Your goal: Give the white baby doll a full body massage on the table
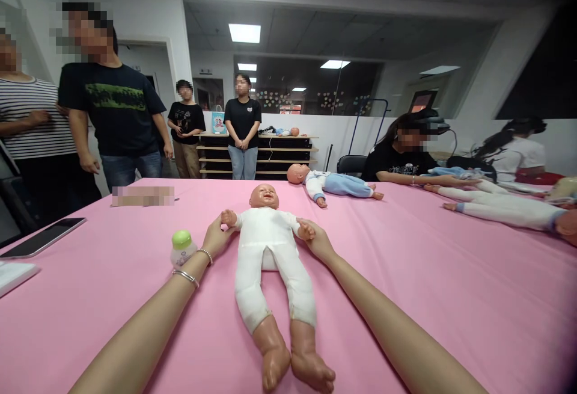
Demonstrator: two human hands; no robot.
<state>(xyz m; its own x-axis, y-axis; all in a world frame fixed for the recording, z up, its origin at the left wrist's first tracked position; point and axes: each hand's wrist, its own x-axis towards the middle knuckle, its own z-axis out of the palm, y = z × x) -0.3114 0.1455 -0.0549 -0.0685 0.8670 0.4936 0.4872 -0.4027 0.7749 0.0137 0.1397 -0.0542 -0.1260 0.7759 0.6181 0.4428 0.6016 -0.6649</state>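
A baby doll (267, 231) with a white cloth body lies on its back on the pink tablecloth (387, 298), feet towards me. Its head is at the far end, and its bare feet reach the near side. My left hand (218, 236) is closed around the doll's arm on the left, close to its small hand. On the other side, my right hand (318, 241) grips the opposite arm, its fingers partly hidden behind the doll's hand. A small bottle with a green cap (182, 240) stands beside my left wrist, which wears two bracelets.
Another doll in blue trousers (345, 184) lies farther back. At right, a seated person wearing a headset (401, 153) works near a white-clothed doll (505, 201). A tablet (42, 238) lies at left. Several people stand beyond the table, near shelves (288, 156).
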